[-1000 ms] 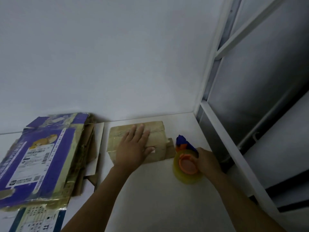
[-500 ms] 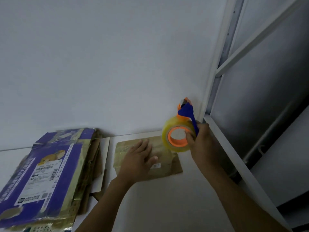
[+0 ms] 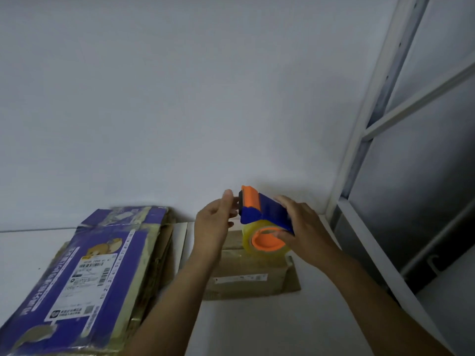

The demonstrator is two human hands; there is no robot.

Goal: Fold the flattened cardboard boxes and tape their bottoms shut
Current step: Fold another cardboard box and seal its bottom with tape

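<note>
Right hand [image 3: 305,232] wrapped around blue-and-orange plastic tape dispenser [image 3: 259,214], held in the air above brown flattened cardboard box [image 3: 246,276]. Fingers curled over the blue cover, thumb hooked into the orange core of the clear tape roll [image 3: 267,242]. Left hand [image 3: 213,222] raised just left of the dispenser, thumb and fingertips drawn together at the orange cutter end; pinching tape end or only touching the edge, cannot tell. Brown box flat on white table [image 3: 257,325], below and between both hands, neither hand touching it. Stack of flattened purple printed cardboard boxes [image 3: 84,278] further left, near edge toward camera, far edge against the white wall [image 3: 180,98]. White metal frame [image 3: 359,140] at right.
</note>
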